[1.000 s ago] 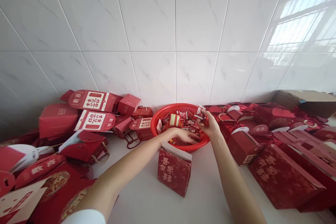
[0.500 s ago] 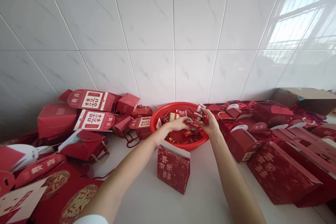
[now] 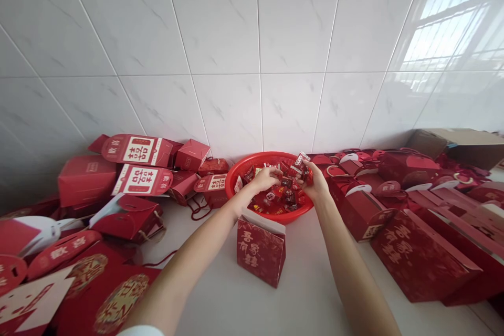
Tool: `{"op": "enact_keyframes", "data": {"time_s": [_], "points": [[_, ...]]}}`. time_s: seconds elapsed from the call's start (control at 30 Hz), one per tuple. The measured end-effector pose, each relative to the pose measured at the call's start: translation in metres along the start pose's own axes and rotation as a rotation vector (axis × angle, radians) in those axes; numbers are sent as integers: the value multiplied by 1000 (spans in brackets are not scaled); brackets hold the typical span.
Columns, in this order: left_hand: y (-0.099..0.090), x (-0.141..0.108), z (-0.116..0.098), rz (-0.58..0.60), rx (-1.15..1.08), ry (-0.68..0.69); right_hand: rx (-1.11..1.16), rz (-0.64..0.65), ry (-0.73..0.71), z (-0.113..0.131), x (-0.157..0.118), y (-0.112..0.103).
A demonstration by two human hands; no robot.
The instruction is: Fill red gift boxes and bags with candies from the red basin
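A red plastic basket (image 3: 232, 181) with a perforated wall stands against the tiled wall and holds many small wrapped candies (image 3: 281, 197). My right hand (image 3: 314, 182) is over its right side, fingers closed around several wrapped candies (image 3: 303, 167), one with a white-patterned wrapper sticking up. Inside the left part of the basket, my left hand (image 3: 265, 179) hovers low over the candies with its fingers loosely bent and apart; no held item shows there. Just in front of the basket, a dark red gift box (image 3: 260, 252) with gold characters stands upright between my forearms, its pale top flap visible.
Red gift boxes (image 3: 139, 181) are heaped on the left, some with cords and loose flaps. More red boxes (image 3: 425, 257) stand in rows on the right. A cardboard carton (image 3: 468, 144) sits at the far right back. White tiled wall (image 3: 228, 105) bounds the table behind.
My left hand has drawn up and slightly left from the candies near my right hand, uncovering more of them. My right hand keeps its candies, tilted a little differently.
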State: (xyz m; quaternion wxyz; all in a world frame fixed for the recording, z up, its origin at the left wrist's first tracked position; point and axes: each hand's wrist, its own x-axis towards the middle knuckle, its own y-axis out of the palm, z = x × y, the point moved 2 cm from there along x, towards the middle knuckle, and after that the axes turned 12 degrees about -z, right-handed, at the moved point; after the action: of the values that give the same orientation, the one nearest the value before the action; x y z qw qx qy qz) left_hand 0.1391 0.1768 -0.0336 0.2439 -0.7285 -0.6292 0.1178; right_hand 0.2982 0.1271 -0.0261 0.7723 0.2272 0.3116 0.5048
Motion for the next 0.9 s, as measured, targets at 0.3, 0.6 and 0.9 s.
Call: {"op": "enact_keyframes", "data": {"time_s": [0.3,0.6,0.9], "points": [[-2,-2,-3,-125,49,1,-10,27,-8,-1,1,-1],[-4,3,6,-160,150,-58,-6,-1,4,-1,2,-1],[2,2,8,-43,214,35,-12,-12,-14,-1,1,0]]}}
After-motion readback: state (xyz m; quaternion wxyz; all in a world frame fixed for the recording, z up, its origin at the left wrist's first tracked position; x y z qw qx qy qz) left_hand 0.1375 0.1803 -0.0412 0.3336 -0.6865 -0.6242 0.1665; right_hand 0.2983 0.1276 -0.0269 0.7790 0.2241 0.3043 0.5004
